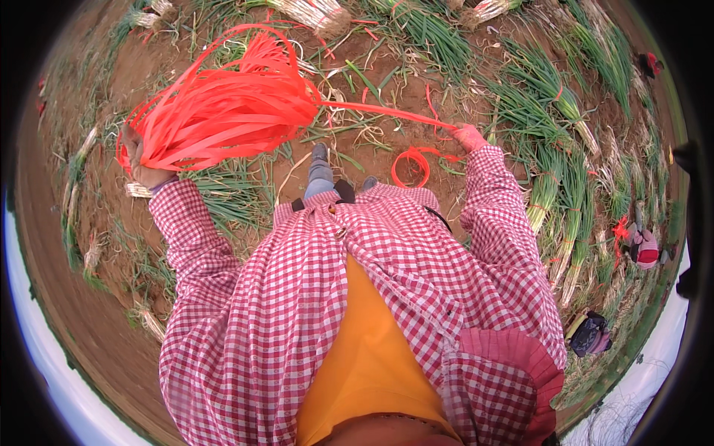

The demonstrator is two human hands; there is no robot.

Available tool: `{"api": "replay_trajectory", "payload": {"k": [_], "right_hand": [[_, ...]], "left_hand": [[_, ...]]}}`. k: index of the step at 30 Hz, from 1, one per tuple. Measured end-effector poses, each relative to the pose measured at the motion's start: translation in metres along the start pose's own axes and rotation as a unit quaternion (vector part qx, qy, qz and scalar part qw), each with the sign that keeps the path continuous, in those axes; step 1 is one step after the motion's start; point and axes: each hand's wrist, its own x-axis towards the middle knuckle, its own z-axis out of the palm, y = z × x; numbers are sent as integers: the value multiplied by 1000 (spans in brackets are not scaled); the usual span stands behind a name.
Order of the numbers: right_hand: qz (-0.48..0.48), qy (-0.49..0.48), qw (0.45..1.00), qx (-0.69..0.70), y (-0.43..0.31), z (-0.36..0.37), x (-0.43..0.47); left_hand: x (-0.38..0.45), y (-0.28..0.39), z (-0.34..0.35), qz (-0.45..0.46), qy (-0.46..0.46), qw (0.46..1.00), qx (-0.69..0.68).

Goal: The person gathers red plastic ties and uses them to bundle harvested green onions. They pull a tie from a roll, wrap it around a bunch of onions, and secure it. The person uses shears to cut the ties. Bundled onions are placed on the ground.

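A large hank of flat red plastic strapping [234, 114] hangs from my left hand [140, 159], which grips its left end. Loops fan out toward the middle, where the strands bunch together. From that bunch a strand [385, 110] runs taut to the right, and my right hand [470, 138] is closed on its end. Below the right hand dangles a curled loop of the same strap [411, 169]. Both arms are spread apart in front of my checked garment [290, 267].
Tied bundles of green onions [549, 89] lie on the brown soil at the right. More bundles [318, 14] lie ahead, and onion leaves [228, 192] spread beneath the hank. Strap scraps litter the ground. People [642, 245] are bent over farther right.
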Motion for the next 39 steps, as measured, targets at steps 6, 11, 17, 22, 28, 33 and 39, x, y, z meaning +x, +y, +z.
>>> {"api": "replay_trajectory", "payload": {"k": [6,11,17,22,28,33,39], "right_hand": [[82,58,972,-215,71,-5,-62],[-208,46,898,-384,-78,48,-93],[-406,38,864,-296,-220,79,-129],[-502,190,759,-369,-245,75,-142],[-579,262,700,-327,-234,83,-125],[-441,181,757,-447,-245,79,-129],[-480,167,791,-339,-260,79,-147]], "left_hand": [[41,-14,-92,-94,151,971,159],[-30,-76,28,-224,-136,942,212],[-139,-58,157,-350,-474,807,10],[-166,-25,182,-392,-480,777,-110],[-171,-7,187,-468,-482,722,-166],[-188,10,193,-525,-408,701,-259],[-197,-8,187,-508,-439,714,-198]]}}
